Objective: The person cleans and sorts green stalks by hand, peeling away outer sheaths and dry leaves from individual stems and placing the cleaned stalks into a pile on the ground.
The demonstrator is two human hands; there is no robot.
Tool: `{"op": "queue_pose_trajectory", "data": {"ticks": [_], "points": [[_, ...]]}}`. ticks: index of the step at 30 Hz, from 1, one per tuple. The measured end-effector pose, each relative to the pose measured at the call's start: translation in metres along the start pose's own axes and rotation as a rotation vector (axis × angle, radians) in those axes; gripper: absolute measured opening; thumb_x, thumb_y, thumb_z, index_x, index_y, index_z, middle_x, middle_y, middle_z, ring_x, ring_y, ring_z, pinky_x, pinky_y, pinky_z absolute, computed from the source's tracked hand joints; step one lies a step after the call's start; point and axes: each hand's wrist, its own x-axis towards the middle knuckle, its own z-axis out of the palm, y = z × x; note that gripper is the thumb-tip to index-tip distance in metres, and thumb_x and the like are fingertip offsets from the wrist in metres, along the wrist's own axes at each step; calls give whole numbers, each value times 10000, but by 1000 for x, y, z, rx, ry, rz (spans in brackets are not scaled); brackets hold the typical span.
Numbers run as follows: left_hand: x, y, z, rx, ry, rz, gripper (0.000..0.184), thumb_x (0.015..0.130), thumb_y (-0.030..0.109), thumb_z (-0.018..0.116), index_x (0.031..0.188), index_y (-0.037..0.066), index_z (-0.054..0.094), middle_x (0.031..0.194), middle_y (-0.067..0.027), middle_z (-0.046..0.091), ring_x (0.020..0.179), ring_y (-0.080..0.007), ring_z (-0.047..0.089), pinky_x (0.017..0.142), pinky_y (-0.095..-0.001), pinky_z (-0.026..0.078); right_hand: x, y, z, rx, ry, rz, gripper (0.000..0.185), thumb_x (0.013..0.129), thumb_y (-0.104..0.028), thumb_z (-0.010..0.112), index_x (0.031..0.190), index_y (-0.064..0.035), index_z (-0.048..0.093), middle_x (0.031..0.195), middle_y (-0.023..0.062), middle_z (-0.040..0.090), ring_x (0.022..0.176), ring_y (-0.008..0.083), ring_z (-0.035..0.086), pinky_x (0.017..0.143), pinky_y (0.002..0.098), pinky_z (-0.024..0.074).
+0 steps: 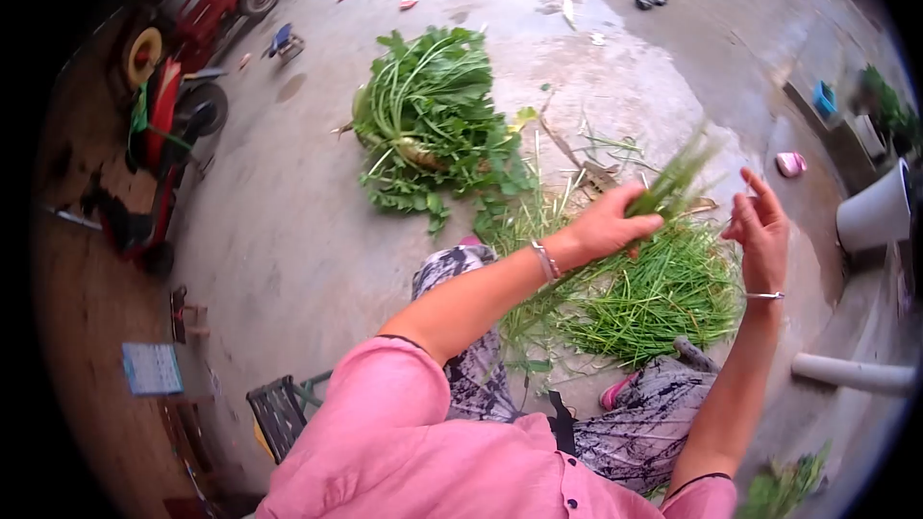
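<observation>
My left hand is closed round a bunch of thin green stalks, whose upper tips are blurred. To its right, my right hand is raised with some fingers apart and nothing visible in it. Below both hands lies a loose heap of green stalks on the concrete floor. Beyond my left forearm sits a large pile of leafy greens, with pale roots showing at its side. Scattered stalks lie between the leafy pile and the heap.
Red vehicles stand at the left. A folding stool is beside my left side. At the right are a white bucket, a white pipe and a pink shoe. My knees flank the lower edge of the heap.
</observation>
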Motion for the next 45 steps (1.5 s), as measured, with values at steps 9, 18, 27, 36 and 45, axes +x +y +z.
{"op": "queue_pose_trajectory", "data": {"ticks": [9,18,27,36,45], "points": [[-4,-10,-1,-12,-94,11,290,838,99,580,1080,-9,462,849,-42,558,670,-95,553,603,-232,470,-2,17,19,-90,-59,15,155,865,-161,576,897,-11,596,702,-8,547,580,43,496,520,193,449],[-3,-14,-12,-142,37,-70,220,871,141,559,1032,10,484,814,-47,554,680,-102,550,600,-237,476,11,7,-40,574,304,-46,161,878,-132,548,998,-31,584,822,30,600,629,83,545,592,207,493],[-3,-5,-25,-182,157,-11,321,807,225,653,990,25,481,774,-31,541,623,-83,519,538,-203,437,-8,21,-5,-182,-265,145,263,830,-108,584,1073,-8,587,896,53,610,659,90,561,598,211,473],[-6,-6,-14,-205,36,-109,185,850,133,572,975,15,504,822,-63,578,674,-119,572,571,-232,464,-8,19,10,-477,-235,233,219,819,-156,621,957,14,630,1044,84,589,602,85,556,552,218,464],[-10,0,-5,-153,-83,-106,262,853,134,571,1092,36,528,945,-53,601,808,-102,573,719,-239,478,-11,14,44,76,-188,180,244,831,-161,609,1015,-4,575,800,20,613,574,60,507,520,189,424]]}}
